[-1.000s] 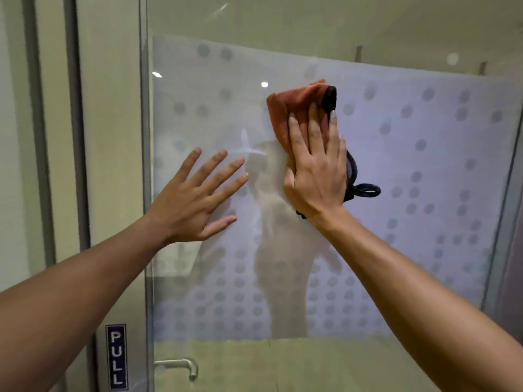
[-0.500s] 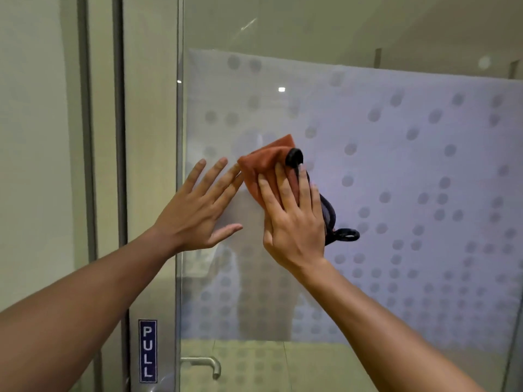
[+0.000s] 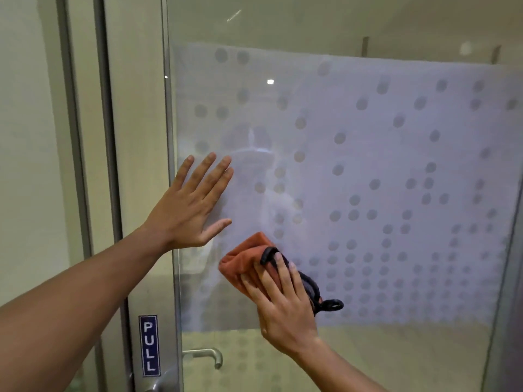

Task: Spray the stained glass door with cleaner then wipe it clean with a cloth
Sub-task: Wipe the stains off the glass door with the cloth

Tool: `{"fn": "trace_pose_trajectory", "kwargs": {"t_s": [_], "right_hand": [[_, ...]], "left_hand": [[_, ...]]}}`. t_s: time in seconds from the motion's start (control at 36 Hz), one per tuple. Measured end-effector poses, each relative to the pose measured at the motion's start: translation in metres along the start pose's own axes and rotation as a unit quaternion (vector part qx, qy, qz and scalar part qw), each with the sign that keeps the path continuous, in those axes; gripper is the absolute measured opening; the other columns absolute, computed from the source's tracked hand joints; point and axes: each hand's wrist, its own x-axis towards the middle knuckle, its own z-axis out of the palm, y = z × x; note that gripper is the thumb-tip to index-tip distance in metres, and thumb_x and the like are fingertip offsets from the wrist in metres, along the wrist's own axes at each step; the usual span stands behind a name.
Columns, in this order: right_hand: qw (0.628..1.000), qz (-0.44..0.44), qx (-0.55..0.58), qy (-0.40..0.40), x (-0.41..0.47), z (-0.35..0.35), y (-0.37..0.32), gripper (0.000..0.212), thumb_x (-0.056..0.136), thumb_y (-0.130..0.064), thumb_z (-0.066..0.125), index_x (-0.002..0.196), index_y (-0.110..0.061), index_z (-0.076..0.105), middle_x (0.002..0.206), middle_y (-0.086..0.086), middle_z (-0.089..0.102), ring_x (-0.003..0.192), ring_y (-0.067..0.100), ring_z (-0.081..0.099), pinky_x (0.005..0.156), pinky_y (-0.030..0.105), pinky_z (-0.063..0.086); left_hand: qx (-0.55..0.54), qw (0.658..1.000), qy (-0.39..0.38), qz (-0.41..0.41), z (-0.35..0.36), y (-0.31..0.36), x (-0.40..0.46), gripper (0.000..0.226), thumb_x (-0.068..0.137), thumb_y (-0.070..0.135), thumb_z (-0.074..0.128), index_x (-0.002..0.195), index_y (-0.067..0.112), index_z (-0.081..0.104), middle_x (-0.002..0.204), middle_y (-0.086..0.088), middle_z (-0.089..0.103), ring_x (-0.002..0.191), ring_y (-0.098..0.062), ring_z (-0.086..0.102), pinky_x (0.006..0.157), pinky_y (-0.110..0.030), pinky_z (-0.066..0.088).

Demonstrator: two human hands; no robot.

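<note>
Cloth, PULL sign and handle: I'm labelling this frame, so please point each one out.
cloth [image 3: 243, 263], head view, on the orange fold at its left.
PULL sign [image 3: 149, 346], head view, on the middle of the blue plate.
handle [image 3: 202, 353], head view, on the straight metal bar.

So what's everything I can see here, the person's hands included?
glass door: one, clear, middle and right of view
frosted film: one, whitish with grey dots, on the door
cloth: one, orange with black edging, on the glass, lower centre
PULL sign: one, blue, white letters, lower left frame
handle: one, silvery, right of the sign
left hand: one, fingers spread flat on the glass
right hand: one, pressing the cloth
</note>
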Motion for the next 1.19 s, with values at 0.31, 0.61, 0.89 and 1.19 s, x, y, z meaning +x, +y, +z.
{"fn": "trace_pose_trajectory", "kwargs": {"t_s": [0.31,0.61,0.89,1.19], "right_hand": [[0.999,-0.015,-0.014,-0.050,-0.057,0.019,-0.008,0.092,0.071,-0.024,0.058,0.157,-0.033,0.027,0.167,-0.004,0.019,0.152,0.039,0.014,0.118,0.060,0.017],[0.995,0.093,-0.024,0.042,-0.042,0.014,0.026,0.088,0.076,-0.022,0.056,0.158,-0.033,0.024,0.169,0.001,0.013,0.152,0.040,0.015,0.118,0.064,0.018],[0.967,0.225,-0.036,0.114,-0.022,-0.005,0.107,0.086,0.077,-0.024,0.053,0.158,-0.027,0.022,0.164,0.013,0.025,0.150,0.046,0.018,0.118,0.068,0.016],[0.916,0.387,0.011,0.104,-0.049,-0.029,0.206,0.078,0.083,-0.027,0.037,0.158,-0.011,0.019,0.167,0.017,0.008,0.152,0.044,0.009,0.118,0.061,0.017]], "left_hand": [[0.002,0.999,0.038,-0.012,0.005,0.003,0.000,0.093,0.092,0.064,0.037,0.160,0.004,0.014,0.170,-0.015,0.010,0.157,-0.037,0.008,0.124,-0.064,0.012],[0.009,0.997,0.044,-0.056,0.012,0.015,0.000,0.091,0.093,0.063,0.033,0.161,0.006,0.012,0.171,-0.013,0.010,0.157,-0.036,0.008,0.125,-0.064,0.007],[0.015,0.997,0.035,-0.065,0.013,0.015,0.000,0.091,0.094,0.066,0.027,0.162,0.008,0.010,0.171,-0.013,0.006,0.158,-0.035,0.006,0.125,-0.063,0.008],[0.020,0.997,0.042,-0.068,0.014,0.016,0.000,0.090,0.093,0.065,0.030,0.161,0.008,0.013,0.171,-0.013,0.009,0.157,-0.036,0.009,0.124,-0.064,0.013]]}}
